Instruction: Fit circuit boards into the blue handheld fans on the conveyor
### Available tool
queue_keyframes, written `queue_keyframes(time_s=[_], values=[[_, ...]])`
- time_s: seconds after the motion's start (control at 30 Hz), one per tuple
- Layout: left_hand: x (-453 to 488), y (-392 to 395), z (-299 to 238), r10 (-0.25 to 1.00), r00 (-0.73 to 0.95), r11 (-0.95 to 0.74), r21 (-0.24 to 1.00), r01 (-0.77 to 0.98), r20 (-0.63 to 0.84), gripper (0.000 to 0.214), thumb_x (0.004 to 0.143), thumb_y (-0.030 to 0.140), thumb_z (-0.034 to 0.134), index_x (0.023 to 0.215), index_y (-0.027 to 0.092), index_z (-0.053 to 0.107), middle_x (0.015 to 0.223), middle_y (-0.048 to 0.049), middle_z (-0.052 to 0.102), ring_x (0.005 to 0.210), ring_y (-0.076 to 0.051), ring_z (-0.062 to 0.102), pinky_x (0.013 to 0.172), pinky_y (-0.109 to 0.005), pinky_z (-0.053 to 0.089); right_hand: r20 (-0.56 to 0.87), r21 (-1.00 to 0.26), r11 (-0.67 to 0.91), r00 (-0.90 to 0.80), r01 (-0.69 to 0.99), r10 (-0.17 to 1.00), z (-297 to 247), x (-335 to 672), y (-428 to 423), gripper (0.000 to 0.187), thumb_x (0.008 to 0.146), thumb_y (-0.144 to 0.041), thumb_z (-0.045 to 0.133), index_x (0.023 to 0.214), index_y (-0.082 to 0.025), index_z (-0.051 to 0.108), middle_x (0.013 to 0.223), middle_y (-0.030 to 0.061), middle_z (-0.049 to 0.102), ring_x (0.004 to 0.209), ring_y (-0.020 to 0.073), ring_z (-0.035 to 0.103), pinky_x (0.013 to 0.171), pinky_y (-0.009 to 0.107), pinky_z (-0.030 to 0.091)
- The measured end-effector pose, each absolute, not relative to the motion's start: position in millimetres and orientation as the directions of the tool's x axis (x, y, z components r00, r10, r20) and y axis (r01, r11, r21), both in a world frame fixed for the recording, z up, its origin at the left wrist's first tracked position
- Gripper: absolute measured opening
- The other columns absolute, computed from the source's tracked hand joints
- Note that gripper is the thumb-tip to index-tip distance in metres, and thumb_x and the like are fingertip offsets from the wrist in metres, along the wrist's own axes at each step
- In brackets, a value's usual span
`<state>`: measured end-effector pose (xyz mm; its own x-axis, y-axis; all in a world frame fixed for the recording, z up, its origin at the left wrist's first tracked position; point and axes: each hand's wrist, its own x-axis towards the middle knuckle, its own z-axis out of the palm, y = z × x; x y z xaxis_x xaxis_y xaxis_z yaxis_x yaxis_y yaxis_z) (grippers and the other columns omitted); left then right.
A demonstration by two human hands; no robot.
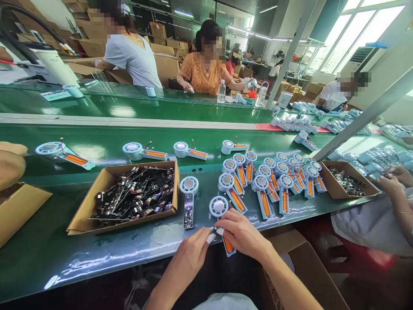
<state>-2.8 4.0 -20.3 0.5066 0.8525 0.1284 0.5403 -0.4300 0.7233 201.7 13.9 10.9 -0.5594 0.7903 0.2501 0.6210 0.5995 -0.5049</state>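
Observation:
My left hand and my right hand meet at the near edge of the green bench, both pinched on one small fan unit: a pale blue round head with an orange battery handle. My fingertips press on the wires where head meets handle. Just left of it lies another fan head with a black circuit board fitted. A cardboard box of black circuit boards stands to the left. Several fan units with orange batteries lie in a cluster to the right.
More fan units lie spaced along the green conveyor. A person's hands at the right work beside a second cardboard box. Other people sit across the line. A cardboard box sits at far left.

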Motion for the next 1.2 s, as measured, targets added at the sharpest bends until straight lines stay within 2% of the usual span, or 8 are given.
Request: queue_keyframes(time_s=[0.2,0.43,0.7,1.07,1.2], values=[[-4.8,5.1,-21.4,0.844,0.521,-0.431,0.74,0.517,0.128,0.026,0.096,0.015,0.032,0.084,0.024,0.053,0.075,-0.0011,0.065,0.067,-0.019,0.064,0.06,-0.026,0.044,0.302,-0.482,0.604,-0.527,0.634,0.794,6.5,196.1,11.3,0.025,0.097,-0.007,0.045,0.102,-0.019,0.066,0.09,0.0074,0.064,0.083,0.0215,0.053,0.074,0.032,0.049],[-5.7,10.7,-14.0,0.844,0.522,-0.41,0.78,0.473,0.127,0.028,0.099,0.021,0.032,0.079,0.024,0.052,0.072,-0.0001,0.063,0.063,-0.017,0.06,0.059,-0.025,0.042,0.321,-0.615,0.57,-0.487,0.545,0.812,1.6,198.6,14.7,0.019,0.1,-0.012,0.05,0.102,-0.02,0.066,0.095,0.0066,0.067,0.087,0.0209,0.056,0.079,0.032,0.051],[-8.4,11.6,-4.6,0.832,0.546,-0.409,0.773,0.485,0.098,0.027,0.095,0.016,0.033,0.076,0.025,0.05,0.071,0.0013,0.061,0.061,-0.017,0.057,0.058,-0.025,0.04,0.307,-0.631,0.528,-0.442,0.569,0.843,1.8,195.7,10.5,0.021,0.1,-0.013,0.048,0.103,-0.02,0.068,0.097,0.0077,0.069,0.089,0.0216,0.058,0.08,0.034,0.052],[-5.4,14.7,-5.8,0.866,0.5,-0.306,0.797,0.521,0.006,0.025,0.096,0.022,0.032,0.08,0.024,0.051,0.074,-0.0003,0.062,0.068,-0.02,0.059,0.064,-0.028,0.041,0.287,-0.666,0.546,-0.502,0.508,0.816,2.6,202.1,20.0,0.019,0.1,-0.021,0.055,0.111,-0.019,0.07,0.101,0.0089,0.071,0.092,0.021,0.062,0.082,0.034,0.054],[-10.3,14.5,-4.1,0.848,0.53,-0.319,0.788,0.526,-0.01,0.027,0.098,0.021,0.031,0.081,0.024,0.051,0.077,-0.0003,0.062,0.07,-0.019,0.059,0.065,-0.028,0.04,0.297,-0.704,0.514,-0.455,0.49,0.84,3.5,200.0,20.9,0.016,0.099,-0.02,0.058,0.104,-0.02,0.073,0.097,0.0073,0.073,0.09,0.0204,0.063,0.081,0.033,0.054]])
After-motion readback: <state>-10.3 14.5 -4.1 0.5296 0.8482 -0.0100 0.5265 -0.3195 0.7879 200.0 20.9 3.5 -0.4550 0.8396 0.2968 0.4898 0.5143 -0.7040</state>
